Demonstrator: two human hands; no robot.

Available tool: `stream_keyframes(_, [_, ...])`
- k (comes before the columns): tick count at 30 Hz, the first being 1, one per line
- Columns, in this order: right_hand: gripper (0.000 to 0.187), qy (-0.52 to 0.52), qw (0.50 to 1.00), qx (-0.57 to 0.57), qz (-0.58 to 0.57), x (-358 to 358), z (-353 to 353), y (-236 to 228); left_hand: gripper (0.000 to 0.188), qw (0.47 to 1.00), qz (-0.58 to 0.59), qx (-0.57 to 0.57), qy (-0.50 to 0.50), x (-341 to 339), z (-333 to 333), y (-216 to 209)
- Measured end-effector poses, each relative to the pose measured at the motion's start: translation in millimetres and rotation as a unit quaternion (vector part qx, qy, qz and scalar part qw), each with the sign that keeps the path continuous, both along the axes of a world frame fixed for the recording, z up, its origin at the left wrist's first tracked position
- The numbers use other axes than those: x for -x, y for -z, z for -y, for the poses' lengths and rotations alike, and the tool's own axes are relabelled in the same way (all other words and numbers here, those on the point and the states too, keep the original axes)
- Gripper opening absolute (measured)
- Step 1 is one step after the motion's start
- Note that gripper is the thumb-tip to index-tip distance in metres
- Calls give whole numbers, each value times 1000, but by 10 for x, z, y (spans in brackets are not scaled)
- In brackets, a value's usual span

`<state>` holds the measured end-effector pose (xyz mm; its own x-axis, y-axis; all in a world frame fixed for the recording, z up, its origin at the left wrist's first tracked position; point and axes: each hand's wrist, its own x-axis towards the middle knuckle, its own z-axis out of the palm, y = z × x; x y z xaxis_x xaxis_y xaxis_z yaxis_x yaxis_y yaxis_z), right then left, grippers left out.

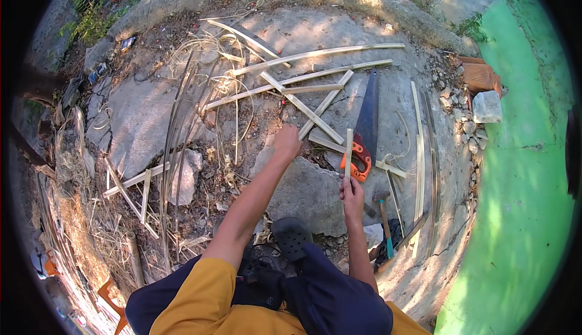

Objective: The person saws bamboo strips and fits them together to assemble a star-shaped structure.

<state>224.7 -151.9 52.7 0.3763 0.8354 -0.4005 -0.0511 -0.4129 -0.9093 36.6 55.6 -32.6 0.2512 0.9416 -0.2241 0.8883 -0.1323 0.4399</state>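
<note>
My right hand (351,192) is closed round the lower end of a short pale wooden strip (348,144), which points away from me. Just beyond that strip lies a handsaw (368,113) with a dark blade and orange handle, blade pointing away. My left hand (287,141) is closed low over the ground, close to the lower end of one of two crossed wooden strips (312,115). A shorter strip (314,89) bridges the upper part of this crossed pair. Whatever the left fingers hold is hidden. Two long strips (321,51) lie past the crossed pair.
A hammer (384,223) with a teal grip lies right of my right hand. Long strips (420,165) lie farther right, before a green surface (515,183). At left are another joined strip frame (145,195) and curled shavings (200,47). Broken concrete (309,195) lies before me.
</note>
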Motion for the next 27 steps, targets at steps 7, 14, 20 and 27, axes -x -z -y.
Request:
stream_keyframes(7, [38, 72, 997, -28, 19, -50, -24, -117, 44, 995, 67, 60, 33, -67, -114, 182])
stream_keyframes(14, [29, 90, 985, -75, 125, -104, -155, -527, 48, 925, 319, 206, -6, 92, -470, -1064])
stream_keyframes(20, [27, 94, 977, -130, 140, -162, -278, -667, 29, 903, 428, 3, 37, 241, -947, -1889])
stream_keyframes(27, [27, 111, 976, -148, 116, -262, -147, -850, 30, 907, 291, -296, 65, 556, -1206, -2939])
